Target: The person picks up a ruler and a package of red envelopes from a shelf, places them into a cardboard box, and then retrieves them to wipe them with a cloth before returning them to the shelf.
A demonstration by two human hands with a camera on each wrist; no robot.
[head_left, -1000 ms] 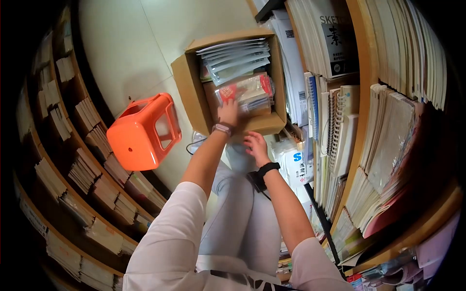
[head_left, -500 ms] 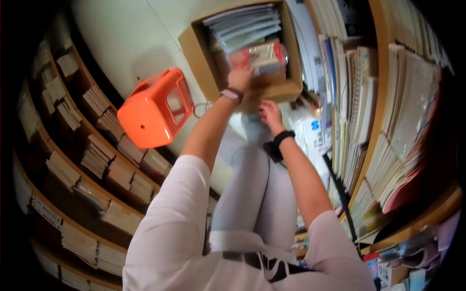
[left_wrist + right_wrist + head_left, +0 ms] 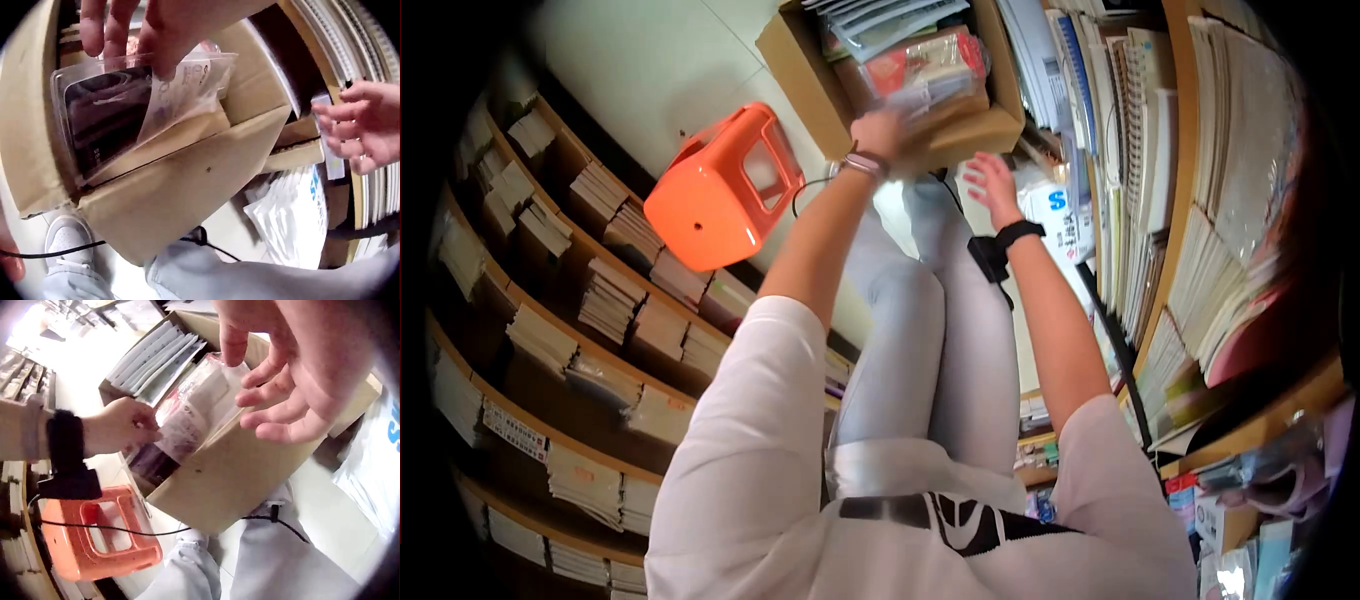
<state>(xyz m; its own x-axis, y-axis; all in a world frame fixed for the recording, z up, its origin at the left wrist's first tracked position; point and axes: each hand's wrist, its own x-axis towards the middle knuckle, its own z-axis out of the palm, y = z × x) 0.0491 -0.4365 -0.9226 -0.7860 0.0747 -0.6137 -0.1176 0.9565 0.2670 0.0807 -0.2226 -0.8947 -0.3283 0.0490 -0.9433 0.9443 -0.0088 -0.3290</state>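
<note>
My left hand is at the near side of an open cardboard box. In the left wrist view its thumb and fingers pinch the top edge of a clear plastic packet with a dark panel and faint print. The packet stands tilted inside the box's near wall. Red-and-clear packets lie behind it, and a row of clear sleeves fills the far end. My right hand hovers just outside the near right corner, fingers loosely bent and holding nothing.
An orange plastic stool stands left of the box. Shelves of thin books run along the left, and shelves of notebooks along the right. A white plastic-wrapped pack sits by the right shelf. A black cord hangs across the front.
The head view has shifted, so the box sits higher in it. My left hand has drawn back toward the box's near edge; my right hand has moved slightly away from the box, to the right.
</note>
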